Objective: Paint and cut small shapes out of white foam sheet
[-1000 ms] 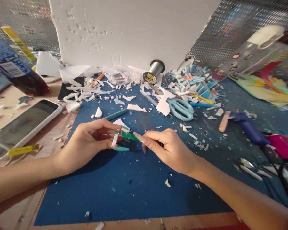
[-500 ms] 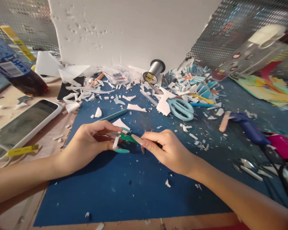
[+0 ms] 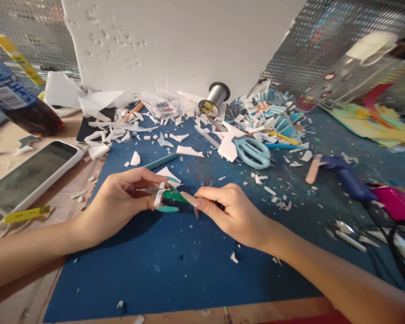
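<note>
My left hand [image 3: 116,204] is closed in a pinch on a small white foam piece [image 3: 159,197], between thumb and fingertips with long teal nails. In my right hand [image 3: 234,213] is a craft knife [image 3: 174,195] with a green handle. Its thin blade points left and crosses the white piece, reaching in between the left fingers. How deep the blade sits in the foam I cannot tell. Behind the fingers lie a white scrap [image 3: 168,175] and a teal pen-like stick [image 3: 161,160], both on the blue mat [image 3: 155,274].
Light-blue scissors [image 3: 253,153], a wire spool [image 3: 216,100] and many foam scraps lie behind the hands. To the left are a phone [image 3: 37,180] and a dark drink bottle [image 3: 20,105]. A blue glue gun [image 3: 351,177] rests at right. A white board [image 3: 182,45] stands behind.
The knife blade has slid further left across the white foam piece, which now looks tilted and partly split. Both hands stay close together, and the whole view has shifted slightly.
</note>
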Demonstrator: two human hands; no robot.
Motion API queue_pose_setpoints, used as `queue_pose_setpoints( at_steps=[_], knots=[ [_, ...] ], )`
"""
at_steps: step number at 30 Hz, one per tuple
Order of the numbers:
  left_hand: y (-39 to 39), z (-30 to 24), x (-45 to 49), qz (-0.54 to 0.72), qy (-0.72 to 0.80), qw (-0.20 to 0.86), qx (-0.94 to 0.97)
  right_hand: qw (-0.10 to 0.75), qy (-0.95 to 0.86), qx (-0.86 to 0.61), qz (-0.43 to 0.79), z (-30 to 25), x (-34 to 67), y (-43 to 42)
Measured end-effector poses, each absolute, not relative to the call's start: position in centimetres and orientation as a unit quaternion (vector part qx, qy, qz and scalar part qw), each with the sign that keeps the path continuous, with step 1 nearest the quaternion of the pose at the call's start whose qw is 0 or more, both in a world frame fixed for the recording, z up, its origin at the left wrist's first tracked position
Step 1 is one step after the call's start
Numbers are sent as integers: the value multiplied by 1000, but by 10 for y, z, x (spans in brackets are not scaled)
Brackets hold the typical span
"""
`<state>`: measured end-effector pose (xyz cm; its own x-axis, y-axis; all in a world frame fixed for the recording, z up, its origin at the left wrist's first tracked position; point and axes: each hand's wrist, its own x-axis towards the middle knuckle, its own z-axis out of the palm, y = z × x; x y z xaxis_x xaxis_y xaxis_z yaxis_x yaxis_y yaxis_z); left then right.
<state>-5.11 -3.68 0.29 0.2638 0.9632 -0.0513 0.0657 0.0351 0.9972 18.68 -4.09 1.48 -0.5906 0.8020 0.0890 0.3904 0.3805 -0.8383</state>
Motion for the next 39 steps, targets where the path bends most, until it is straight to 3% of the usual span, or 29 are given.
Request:
queue_pose_setpoints(
  at_steps=[28, 34, 39],
  knots=[
    [-36, 3, -52, 387, 490, 540, 564, 195, -789, -362, 457, 17, 189, -40],
    [-40, 2, -54, 382, 514, 494, 588, 284, -769, -381, 428, 18, 189, -42],
    [-42, -2, -60, 367, 520, 334, 696, 377, -663, -486, 428, 8, 192, -34]
  ],
)
